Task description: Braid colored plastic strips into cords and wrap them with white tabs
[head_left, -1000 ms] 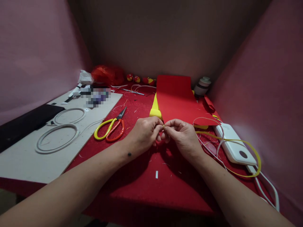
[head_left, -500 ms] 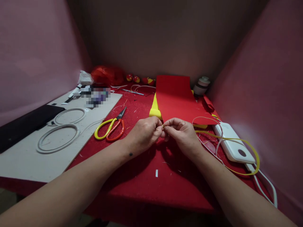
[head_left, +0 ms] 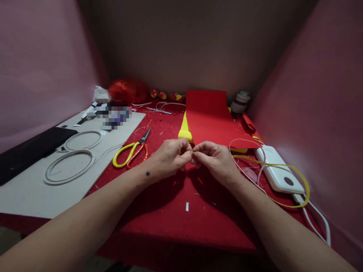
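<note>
My left hand (head_left: pixel 172 158) and my right hand (head_left: pixel 213 160) meet at their fingertips above the red tabletop (head_left: pixel 170 219). Both are closed in a pinch around a tiny yellowish piece (head_left: pixel 193 152), mostly hidden between the fingers, too small to make out. Just beyond them lie a large red sheet (head_left: pixel 210 117) and folded yellow strips (head_left: pixel 185 132). Scissors (head_left: pixel 133 151) with one yellow and one red handle rest left of my left hand. A yellow strip (head_left: pixel 295 170) loops out on the right of my right hand.
On the left, a pale board (head_left: pixel 31 196) bears coiled cables (head_left: pixel 69 166) and a black case (head_left: pixel 36 151). A white power bank (head_left: pixel 279 172) with a cable lies at right. Along the back are a red bag (head_left: pixel 127 90), small red-and-yellow figures (head_left: pixel 162 95) and a jar (head_left: pixel 240 102).
My left wrist has turned slightly and its thumb now lies straighter toward the right fingertips. Both hands stay pinched together, and the whole view has shifted a little.
</note>
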Tool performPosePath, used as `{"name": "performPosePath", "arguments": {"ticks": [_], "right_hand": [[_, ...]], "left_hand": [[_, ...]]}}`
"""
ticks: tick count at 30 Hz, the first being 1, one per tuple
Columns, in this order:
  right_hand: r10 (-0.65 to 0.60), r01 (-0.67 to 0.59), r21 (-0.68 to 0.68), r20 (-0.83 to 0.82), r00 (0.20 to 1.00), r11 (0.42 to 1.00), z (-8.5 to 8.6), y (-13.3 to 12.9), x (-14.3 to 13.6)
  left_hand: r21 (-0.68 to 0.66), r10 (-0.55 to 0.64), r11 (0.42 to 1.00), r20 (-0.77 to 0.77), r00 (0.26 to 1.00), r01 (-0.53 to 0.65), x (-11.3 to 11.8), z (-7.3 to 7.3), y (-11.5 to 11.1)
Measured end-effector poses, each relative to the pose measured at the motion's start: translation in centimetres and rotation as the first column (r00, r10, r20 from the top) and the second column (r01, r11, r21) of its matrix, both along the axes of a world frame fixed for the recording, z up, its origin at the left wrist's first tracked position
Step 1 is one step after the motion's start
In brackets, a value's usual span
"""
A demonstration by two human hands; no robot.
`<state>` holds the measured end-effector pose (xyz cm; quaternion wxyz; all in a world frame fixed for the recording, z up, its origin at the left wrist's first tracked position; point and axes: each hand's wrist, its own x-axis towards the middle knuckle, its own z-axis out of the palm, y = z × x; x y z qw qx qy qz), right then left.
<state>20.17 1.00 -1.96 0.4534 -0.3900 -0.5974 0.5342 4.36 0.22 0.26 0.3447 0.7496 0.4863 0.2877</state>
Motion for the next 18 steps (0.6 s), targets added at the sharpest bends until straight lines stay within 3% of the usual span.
{"name": "performPosePath", "arguments": {"ticks": [5, 12, 18], "right_hand": [[0.075, -0.077, -0.021, -0.047, 0.996, 0.997, 0.1, 0.1, 0.3], [0.120, -0.122, -0.021, -0.073, 0.990, 0.992, 0.0, 0.2, 0.5], [0.130, -0.130, -0.011, -0.001, 0.992, 0.991, 0.4, -0.1, 0.4]], "left_hand": [[-0.190, -0.041, 0.980, 0.112, 0.993, 0.062, -0.4, 1.1, 0.0], [-0.211, -0.045, 0.975, 0.143, 0.989, 0.075, -0.4, 1.2, 0.1], [-0.274, -0.040, 0.958, 0.176, 0.984, 0.088, -0.3, 1.3, 0.0]]}}
